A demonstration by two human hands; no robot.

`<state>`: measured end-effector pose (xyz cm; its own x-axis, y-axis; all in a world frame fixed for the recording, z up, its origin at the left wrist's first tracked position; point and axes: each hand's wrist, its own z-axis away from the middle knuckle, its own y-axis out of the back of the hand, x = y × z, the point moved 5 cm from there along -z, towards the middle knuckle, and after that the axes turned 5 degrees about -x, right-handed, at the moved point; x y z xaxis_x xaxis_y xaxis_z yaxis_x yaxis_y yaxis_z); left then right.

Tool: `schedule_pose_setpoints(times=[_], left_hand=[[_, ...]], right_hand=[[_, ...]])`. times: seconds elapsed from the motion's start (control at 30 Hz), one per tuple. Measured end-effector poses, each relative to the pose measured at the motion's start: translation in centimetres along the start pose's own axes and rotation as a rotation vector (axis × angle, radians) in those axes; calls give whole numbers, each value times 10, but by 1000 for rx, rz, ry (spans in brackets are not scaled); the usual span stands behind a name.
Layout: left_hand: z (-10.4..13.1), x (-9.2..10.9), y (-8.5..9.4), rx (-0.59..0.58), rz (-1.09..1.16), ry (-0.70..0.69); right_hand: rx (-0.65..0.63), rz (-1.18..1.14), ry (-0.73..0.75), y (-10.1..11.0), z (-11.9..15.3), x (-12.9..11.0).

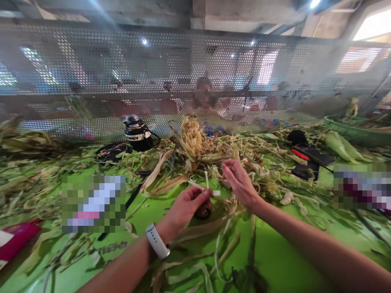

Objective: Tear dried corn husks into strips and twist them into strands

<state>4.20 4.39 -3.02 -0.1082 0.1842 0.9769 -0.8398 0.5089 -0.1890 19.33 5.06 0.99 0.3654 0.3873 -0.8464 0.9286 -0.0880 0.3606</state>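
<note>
My left hand (pixel 191 203), with a white wristband, is closed in a pinch on a pale narrow strip (pixel 216 193), which looks like corn husk. A dark rounded object (pixel 203 211) shows under its fingers; I cannot tell what it is or whether the hand grips it. To the right and slightly higher, my right hand (pixel 240 181) has its fingers curled together, and anything between them is hidden. Beyond both hands lies a heap of dried husks (pixel 210 152) with a tangled bundle (pixel 192 136) standing up in it. Loose husk strips (pixel 198 232) lie below my hands.
Husk scraps cover much of the green table (pixel 281 244). A dark bottle (pixel 139 134) stands at the back left. Dark flat items (pixel 313 154) lie at the right, near a green basin (pixel 366 132). A perforated metal screen (pixel 171 61) rises behind, with people beyond it.
</note>
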Motion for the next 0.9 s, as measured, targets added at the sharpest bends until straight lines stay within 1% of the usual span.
schedule_pose_setpoints(times=[0.03, 0.1, 0.17, 0.2, 0.3, 0.4, 0.53, 0.73, 0.8, 0.87, 0.9], left_hand=[[-1, 1, 2, 37, 27, -14], [-1, 2, 4, 69, 59, -37], [-2, 3, 4, 66, 64, -50], [-1, 3, 4, 57, 61, -60], [0, 5, 2, 41, 77, -110], [1, 8, 3, 98, 101, -139], [1, 12, 7, 190, 108, -161], [-1, 17, 14, 249, 128, -233], [0, 20, 15, 238, 94, -252], [0, 22, 13, 178, 27, -260], [0, 22, 11, 129, -4, -256]], right_hand=[[-13, 90, 22, 0, 2, -5], [-116, 265, 82, -6, 7, -13], [-214, 363, 139, -14, 12, -16], [-232, 384, 158, -18, 14, -17], [-214, 388, 195, -23, 17, -17], [-210, 343, 203, -25, 17, -17], [-178, 298, 157, -21, 16, -17], [-136, 261, 82, -15, 13, -12], [-153, 288, 62, -15, 11, -8], [-137, 349, 87, -12, 10, -7], [-111, 377, 131, -10, 9, -10]])
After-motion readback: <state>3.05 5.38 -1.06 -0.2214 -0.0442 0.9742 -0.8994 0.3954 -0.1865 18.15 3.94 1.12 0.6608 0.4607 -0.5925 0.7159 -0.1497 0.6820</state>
